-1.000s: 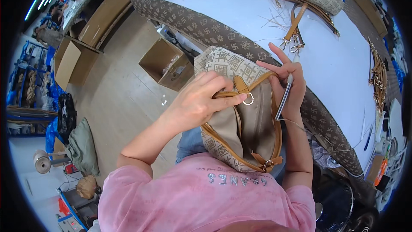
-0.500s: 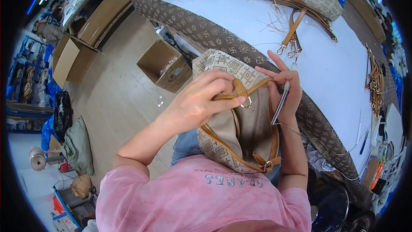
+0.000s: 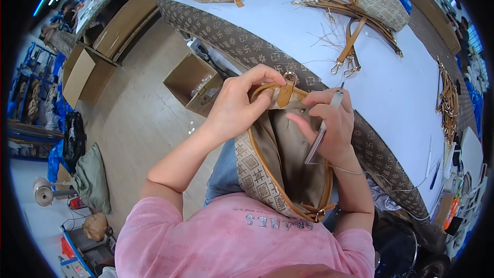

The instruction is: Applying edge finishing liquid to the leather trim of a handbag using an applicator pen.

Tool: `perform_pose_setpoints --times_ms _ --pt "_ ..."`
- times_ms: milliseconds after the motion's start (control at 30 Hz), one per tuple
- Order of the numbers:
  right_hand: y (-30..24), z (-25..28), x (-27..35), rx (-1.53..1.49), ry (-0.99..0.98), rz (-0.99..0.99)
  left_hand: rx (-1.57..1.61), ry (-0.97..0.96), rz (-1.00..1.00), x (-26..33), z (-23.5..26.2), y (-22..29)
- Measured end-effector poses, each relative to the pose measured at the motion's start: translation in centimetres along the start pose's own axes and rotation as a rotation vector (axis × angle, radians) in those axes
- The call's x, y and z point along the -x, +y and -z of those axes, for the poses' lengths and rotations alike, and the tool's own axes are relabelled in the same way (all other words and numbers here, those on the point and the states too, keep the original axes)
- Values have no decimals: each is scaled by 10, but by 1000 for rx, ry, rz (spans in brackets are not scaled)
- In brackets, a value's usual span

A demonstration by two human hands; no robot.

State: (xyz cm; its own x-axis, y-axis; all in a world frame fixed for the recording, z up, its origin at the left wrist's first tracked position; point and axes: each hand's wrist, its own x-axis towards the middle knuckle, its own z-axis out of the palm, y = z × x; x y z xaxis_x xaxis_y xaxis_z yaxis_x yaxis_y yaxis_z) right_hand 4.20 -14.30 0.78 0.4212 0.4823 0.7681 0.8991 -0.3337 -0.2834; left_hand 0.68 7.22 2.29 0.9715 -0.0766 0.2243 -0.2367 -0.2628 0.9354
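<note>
An open handbag [image 3: 260,175] of beige patterned cloth with brown trim rests against my lap, its plain tan lining showing. My left hand [image 3: 236,100] pinches its far rim, just left of a brown leather tab [image 3: 285,94] with a metal ring [image 3: 290,77]. In my right hand [image 3: 331,123] is a slim silver awl-like tool [image 3: 315,146], slanted with its thin tip pointing away from me. Fingers of that hand are at the rim, right of the tab. A brown zipper [image 3: 268,167] edges the opening; a second tab [image 3: 320,212] with a ring sits at the near end.
Brown straps with metal clasps [image 3: 355,46] lie on the white table [image 3: 391,100], and another strap bundle [image 3: 448,103] is at its right. Patterned brown material [image 3: 236,38] covers the table edge. A cardboard box [image 3: 188,85] stands on the floor at left.
My left hand has shifted up and turned, tilting the rim so the tab's ring now points away from me. My right hand has moved closer to the tab with the tool.
</note>
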Motion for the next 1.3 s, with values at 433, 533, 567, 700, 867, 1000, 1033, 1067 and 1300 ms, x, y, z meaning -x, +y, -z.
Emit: perform_pose_setpoints --times_ms 433,533,567,700,867,1000,1033,1067,1300 --pt "-7 -20 -2 -326 133 -186 -128 -36 -130 -2 -6 1" --pt "-9 -20 1 -434 159 -195 -52 -5 -126 -2 -10 -8" --pt "-10 -20 1 -498 169 -198 -12 12 -126 -2 -11 -10" --pt "-8 -8 7 -1171 206 -358 154 10 -13 -3 -9 -15" --pt "6 -6 9 -1465 255 -586 134 -87 -124 -5 -1 -12" --pt "19 0 11 -882 -70 -463 137 -168 -63 -3 6 -5" --pt "17 0 11 -882 -69 -463 90 -189 -96 -5 7 -5" --pt "13 -3 11 -887 -29 -476 44 -209 -128 -6 8 -5" --pt "0 -6 9 -928 126 -592 97 -232 -80 -6 10 -7"
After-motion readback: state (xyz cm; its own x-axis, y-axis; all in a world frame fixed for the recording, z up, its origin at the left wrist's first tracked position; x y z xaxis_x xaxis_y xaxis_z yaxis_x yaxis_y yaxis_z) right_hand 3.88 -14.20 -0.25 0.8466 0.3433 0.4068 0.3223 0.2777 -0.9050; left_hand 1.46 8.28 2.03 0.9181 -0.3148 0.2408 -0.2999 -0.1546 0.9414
